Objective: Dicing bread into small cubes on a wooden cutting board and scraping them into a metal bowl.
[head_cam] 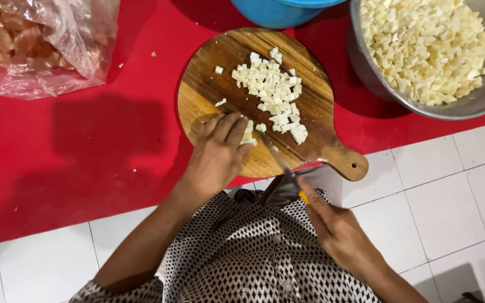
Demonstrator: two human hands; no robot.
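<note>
A round wooden cutting board (310,106) with a short holed handle is seen lying on a red mat (85,146) spread over a white tiled floor (456,191). The left hand (217,154) is pressed down on the near edge of the board, its fingers curled over a small pale piece (248,133) that is being held in place. The right hand (338,230) is closed around the yellow handle of a knife (280,160), whose thin blade is angled toward the held piece and lies just beside the left fingertips. A heap of small white cubes (273,92) is spread across the middle of the board, with a few strays apart from it. A large metal bowl (481,101), filled with similar cubes, is set to the right of the board, a blue basin (279,12) is partly seen above it, and a clear plastic bag (40,45) of pale peelings or strips is placed at the far left. A slip is judged to be the chief risk: the blade is very close to the left fingers, the held piece is small, and a cut could be caused if the piece were to roll or the grip to shift. Cubes near the board's rim could also be pushed off onto the mat by the blade.
</note>
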